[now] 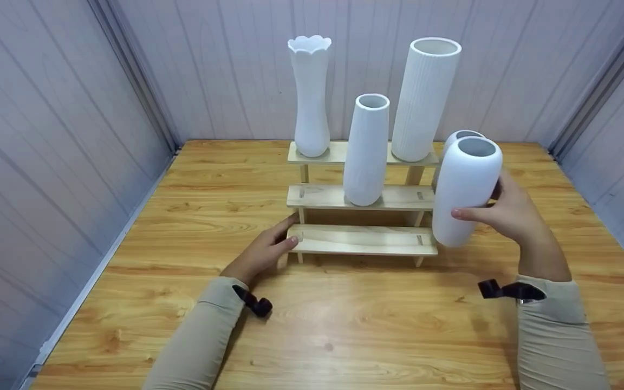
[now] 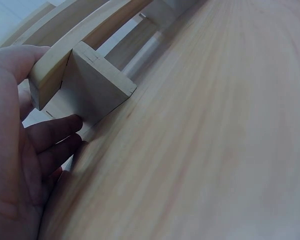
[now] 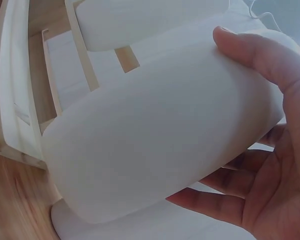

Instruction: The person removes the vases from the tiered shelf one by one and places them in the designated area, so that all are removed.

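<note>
1. Nearest you, your sleeves (image 1: 203, 330) lay over the near part of the bench (image 1: 312, 325), with a black wrist mount (image 1: 260, 307) at each cuff.
2. Your left hand (image 1: 262, 250) pinched the front left corner of the lowest shelf (image 1: 361, 241) of a wooden stand, thumb on top, fingers bent below the board by the leg.
3. Your right hand (image 1: 509, 211) was curled partway round a smooth white vase (image 1: 466, 189), thumb across its front, fingers behind. It sat roughly upright just off the shelf's right end; you could not tell for certain whether its base was clear of the bench.
4. That vase looked ceramic: probably stiff, moderately heavy, slippery on its plain sides and easily chipped. Its wide middle seemed the sound place to hold, with the rim left alone.
5. Its mouth faced up, showing shaded inner wall; the bottom was hidden.
6. Past it, a tapered vase (image 1: 366, 157) stood mid-length on the middle shelf (image 1: 323, 196), its narrow mouth too dark to read deep down.
7. A partly hidden vase (image 1: 449, 142) showed behind the held one, beyond the stand's right edge.
8. Farthest, the top shelf (image 1: 338, 152) carried a scalloped vase (image 1: 312, 103) near its left end and a ribbed vase (image 1: 426, 103) near its right; neither floor was visible.
</note>
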Demonstrator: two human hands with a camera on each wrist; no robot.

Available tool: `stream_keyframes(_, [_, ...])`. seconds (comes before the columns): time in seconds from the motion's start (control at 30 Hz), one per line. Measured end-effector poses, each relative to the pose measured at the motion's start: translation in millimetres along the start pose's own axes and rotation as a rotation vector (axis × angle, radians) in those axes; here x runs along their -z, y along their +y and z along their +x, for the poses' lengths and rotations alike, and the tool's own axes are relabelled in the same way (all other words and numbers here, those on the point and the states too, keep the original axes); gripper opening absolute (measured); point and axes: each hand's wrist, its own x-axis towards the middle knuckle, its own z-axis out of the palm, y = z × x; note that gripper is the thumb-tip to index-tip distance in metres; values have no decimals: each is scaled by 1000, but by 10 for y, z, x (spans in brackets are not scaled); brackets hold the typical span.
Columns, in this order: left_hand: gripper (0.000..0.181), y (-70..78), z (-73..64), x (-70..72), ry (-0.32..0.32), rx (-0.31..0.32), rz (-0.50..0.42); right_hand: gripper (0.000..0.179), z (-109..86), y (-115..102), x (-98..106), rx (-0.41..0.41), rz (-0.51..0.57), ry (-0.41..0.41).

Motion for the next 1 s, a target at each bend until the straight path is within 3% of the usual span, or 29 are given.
stream_keyframes(0.67, [64, -10, 1, 3, 11, -14, 29, 101, 70, 284, 192, -71, -5, 32])
stream_keyframes(1.0, [64, 6, -6, 4, 9, 19, 38, 97, 107, 432, 238, -73, -11, 60])
